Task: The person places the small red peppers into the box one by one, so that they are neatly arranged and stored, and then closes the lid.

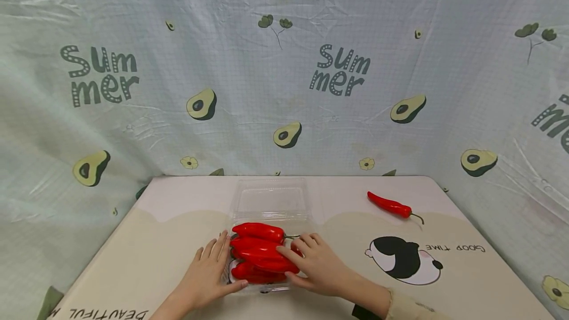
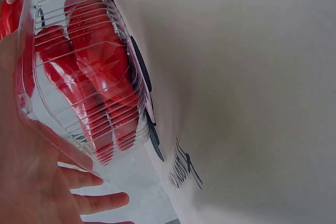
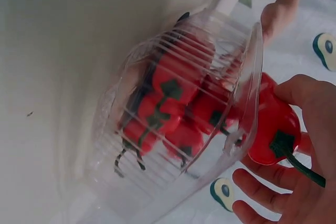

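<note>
Left hand (image 1: 206, 273), fingers straight, touched the clear box (image 1: 271, 200) at nine o'clock, seemingly steadying it, while right hand (image 1: 323, 266), at three, gripped a pepper (image 3: 274, 121) near its stem, likely for control.

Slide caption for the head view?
Right hand holds a red pepper over a clear container of peppers; left hand beside it.

Free passage between lid (image 1: 270, 199) and lone pepper (image 1: 391, 206), but left hand (image 1: 205, 271) and right hand (image 1: 321, 266) at container's (image 1: 279, 287) sides
</note>
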`<move>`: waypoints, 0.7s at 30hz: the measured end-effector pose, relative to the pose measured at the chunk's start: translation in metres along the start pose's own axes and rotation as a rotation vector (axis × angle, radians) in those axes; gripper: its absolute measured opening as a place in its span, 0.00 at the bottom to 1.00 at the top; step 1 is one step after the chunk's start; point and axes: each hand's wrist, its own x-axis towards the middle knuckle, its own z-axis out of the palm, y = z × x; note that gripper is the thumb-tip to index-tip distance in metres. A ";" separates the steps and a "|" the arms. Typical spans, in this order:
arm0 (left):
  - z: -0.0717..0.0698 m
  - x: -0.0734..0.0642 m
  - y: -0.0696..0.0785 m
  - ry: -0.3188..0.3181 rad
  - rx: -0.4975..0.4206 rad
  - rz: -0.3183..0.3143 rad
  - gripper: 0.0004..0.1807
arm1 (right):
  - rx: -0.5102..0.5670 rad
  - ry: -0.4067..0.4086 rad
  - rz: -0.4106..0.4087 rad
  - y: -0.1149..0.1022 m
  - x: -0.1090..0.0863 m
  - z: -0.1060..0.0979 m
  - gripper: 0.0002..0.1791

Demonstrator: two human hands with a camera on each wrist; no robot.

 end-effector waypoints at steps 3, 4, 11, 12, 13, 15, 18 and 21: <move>0.000 0.000 0.000 0.005 0.003 0.002 0.57 | -0.005 -0.019 -0.002 -0.003 0.003 0.001 0.27; 0.001 0.000 0.000 0.006 0.003 0.002 0.57 | -0.003 -0.023 -0.003 -0.004 0.004 0.001 0.27; 0.001 -0.001 -0.001 0.012 0.009 0.009 0.57 | 0.006 -0.048 -0.015 -0.010 0.010 0.001 0.26; 0.001 -0.001 -0.001 0.015 0.009 0.012 0.57 | 0.000 -0.049 -0.022 -0.011 0.011 0.002 0.26; 0.001 -0.001 -0.001 0.017 0.008 0.014 0.57 | -0.004 -0.048 -0.027 -0.012 0.011 0.002 0.26; 0.001 -0.001 -0.001 0.021 0.003 0.018 0.57 | -0.015 -0.048 -0.039 -0.014 0.012 0.004 0.25; 0.001 -0.001 -0.001 0.023 0.003 0.020 0.57 | -0.033 -0.051 -0.052 -0.016 0.013 0.006 0.24; 0.001 -0.001 -0.002 0.021 0.004 0.019 0.57 | -0.044 -0.046 -0.058 -0.018 0.012 0.007 0.24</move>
